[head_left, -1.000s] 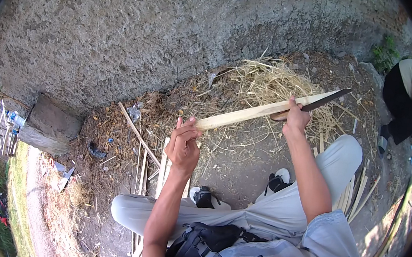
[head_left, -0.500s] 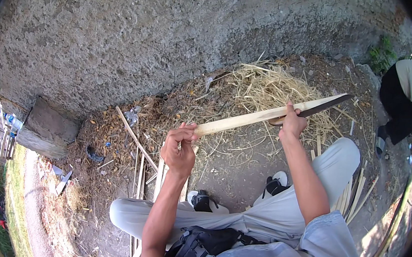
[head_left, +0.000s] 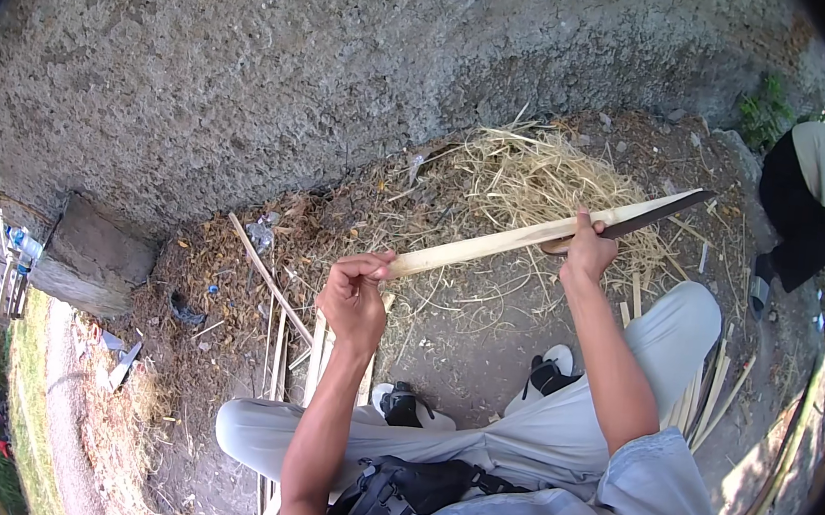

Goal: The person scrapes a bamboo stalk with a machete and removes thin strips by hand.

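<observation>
A long pale strip, bamboo by its look, (head_left: 479, 245) stretches between my hands, rising toward the far right. My left hand (head_left: 355, 297) pinches its near left end between thumb and fingers. Around a wooden handle, my right hand (head_left: 589, 251) is closed on a knife with a long dark blade (head_left: 660, 215). The blade lies along the strip's right part, pointing away to the right. One finger of the right hand rests over the strip. Most of the handle is hidden in my palm.
Curly shavings (head_left: 542, 176) lie piled on the ground below the rough wall (head_left: 302, 65). Cut strips (head_left: 710, 389) lie beside my right knee, others (head_left: 277, 354) by my left. A concrete block (head_left: 96, 259) stands at left. Another person (head_left: 806, 193) is at far right.
The strip and knife have shifted very slightly to the right with my right hand. My left hand has tilted a little, keeping its pinch on the strip's end.
</observation>
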`<state>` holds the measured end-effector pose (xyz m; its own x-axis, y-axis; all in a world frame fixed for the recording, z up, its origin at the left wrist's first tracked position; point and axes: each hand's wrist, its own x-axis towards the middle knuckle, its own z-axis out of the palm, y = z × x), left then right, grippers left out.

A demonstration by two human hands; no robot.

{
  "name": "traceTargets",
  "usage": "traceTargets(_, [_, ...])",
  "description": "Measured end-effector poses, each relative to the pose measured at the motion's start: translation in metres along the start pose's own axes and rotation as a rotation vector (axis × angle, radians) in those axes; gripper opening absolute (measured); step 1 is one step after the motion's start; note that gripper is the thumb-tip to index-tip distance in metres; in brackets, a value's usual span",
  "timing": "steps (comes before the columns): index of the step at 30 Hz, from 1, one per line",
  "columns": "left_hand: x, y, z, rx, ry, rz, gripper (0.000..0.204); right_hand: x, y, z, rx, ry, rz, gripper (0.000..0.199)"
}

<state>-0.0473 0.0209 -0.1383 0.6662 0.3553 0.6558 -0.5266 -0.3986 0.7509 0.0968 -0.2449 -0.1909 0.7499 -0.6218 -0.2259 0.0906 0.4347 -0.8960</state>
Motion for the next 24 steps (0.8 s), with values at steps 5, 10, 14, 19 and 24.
traceTargets(5, [-0.002,-0.004,0.001,0.016,-0.012,-0.05,0.018,0.005,0.005,-0.001,-0.027,0.023,-0.011,0.037])
traceTargets(10, [-0.001,-0.003,0.0,-0.049,0.023,-0.156,0.016,0.002,0.002,0.0,-0.035,0.012,-0.04,0.037])
traceTargets(14, [0.001,0.001,0.0,-0.05,0.032,-0.232,0.014,0.008,0.012,-0.002,-0.037,0.042,-0.038,0.034])
traceTargets(19, [0.003,0.003,-0.002,-0.084,0.052,-0.306,0.01,0.01,0.014,-0.002,-0.035,-0.001,-0.097,0.032])
traceTargets(24, [0.008,0.004,-0.008,-0.084,0.036,-0.343,0.008,0.004,0.01,-0.001,-0.024,-0.049,-0.101,0.031])
